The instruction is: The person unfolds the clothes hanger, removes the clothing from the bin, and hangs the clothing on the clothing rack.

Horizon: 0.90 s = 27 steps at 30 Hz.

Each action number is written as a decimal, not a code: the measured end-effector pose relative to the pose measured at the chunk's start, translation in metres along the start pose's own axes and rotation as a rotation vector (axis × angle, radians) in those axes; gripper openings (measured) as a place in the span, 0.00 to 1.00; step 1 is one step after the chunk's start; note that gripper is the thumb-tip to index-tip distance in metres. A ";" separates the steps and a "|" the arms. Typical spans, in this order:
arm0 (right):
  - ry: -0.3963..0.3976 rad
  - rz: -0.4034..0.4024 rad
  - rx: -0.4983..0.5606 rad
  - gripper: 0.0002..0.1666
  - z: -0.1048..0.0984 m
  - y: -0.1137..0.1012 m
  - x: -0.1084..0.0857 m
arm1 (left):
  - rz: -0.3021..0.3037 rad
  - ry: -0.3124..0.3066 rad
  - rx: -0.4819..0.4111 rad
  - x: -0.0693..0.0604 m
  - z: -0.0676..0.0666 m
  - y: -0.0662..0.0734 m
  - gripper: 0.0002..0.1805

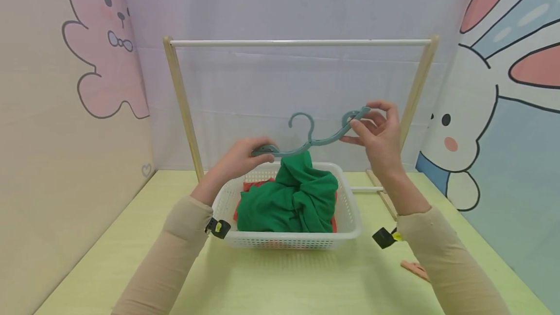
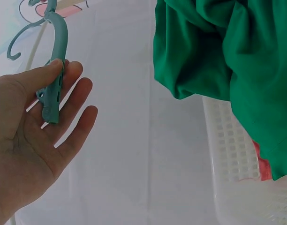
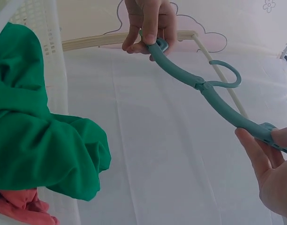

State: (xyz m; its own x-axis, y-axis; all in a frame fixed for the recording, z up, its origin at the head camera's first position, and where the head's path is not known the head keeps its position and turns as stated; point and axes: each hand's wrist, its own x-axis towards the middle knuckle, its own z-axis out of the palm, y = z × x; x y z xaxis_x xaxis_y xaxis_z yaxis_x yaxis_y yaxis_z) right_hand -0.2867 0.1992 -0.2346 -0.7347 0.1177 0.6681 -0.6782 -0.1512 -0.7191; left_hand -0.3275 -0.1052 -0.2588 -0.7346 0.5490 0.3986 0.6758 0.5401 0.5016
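Observation:
A blue-green plastic clothes hanger (image 1: pixel 302 147) is held up between both hands over the basket, its hook pointing upward. My left hand (image 1: pixel 247 155) pinches one end between thumb and fingers; the left wrist view shows the thumb on the hanger arm with the other fingers spread behind. At the opposite, higher end, my right hand (image 1: pixel 379 135) grips the hanger arm with thumb and fingertips. Below lies a crumpled green garment (image 1: pixel 288 203) in a white plastic basket (image 1: pixel 288 242), with red cloth (image 3: pixel 24 206) partly hidden under it.
Behind the basket stands a rack with a white top bar (image 1: pixel 302 43) and wooden posts (image 1: pixel 185 111). Its wooden foot (image 1: pixel 385 198) rests on the table at right. An orange-pink object (image 1: pixel 414 271) lies by the right forearm, partly covered. Printed walls enclose the table (image 1: pixel 280 286).

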 end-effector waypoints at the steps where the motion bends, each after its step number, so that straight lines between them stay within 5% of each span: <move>1: -0.003 0.005 -0.002 0.23 -0.001 0.000 0.000 | 0.001 -0.010 -0.006 0.000 0.000 0.000 0.11; 5: -0.049 -0.023 -0.089 0.22 -0.008 0.002 0.000 | 0.004 -0.048 -0.032 -0.001 -0.001 -0.001 0.09; 12: -0.171 -0.269 -0.653 0.21 -0.023 0.003 0.000 | -0.001 -0.089 -0.041 -0.003 -0.006 -0.002 0.09; 15: -0.207 -0.384 -0.787 0.23 -0.028 0.004 -0.001 | -0.012 -0.094 -0.052 -0.005 -0.008 -0.003 0.09; 20: -0.217 -0.520 -0.863 0.24 -0.033 0.007 -0.001 | -0.027 -0.084 -0.102 -0.007 -0.011 -0.006 0.08; 27: -0.192 -0.542 -0.877 0.23 -0.035 0.011 -0.004 | -0.017 -0.051 -0.229 -0.006 -0.011 -0.010 0.09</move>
State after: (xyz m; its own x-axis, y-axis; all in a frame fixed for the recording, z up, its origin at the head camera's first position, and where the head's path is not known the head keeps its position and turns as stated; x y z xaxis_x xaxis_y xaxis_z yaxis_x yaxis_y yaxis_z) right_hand -0.2917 0.2315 -0.2521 -0.3664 -0.2122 0.9059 -0.7461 0.6488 -0.1498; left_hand -0.3304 -0.1208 -0.2573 -0.7376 0.5760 0.3524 0.6281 0.3935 0.6713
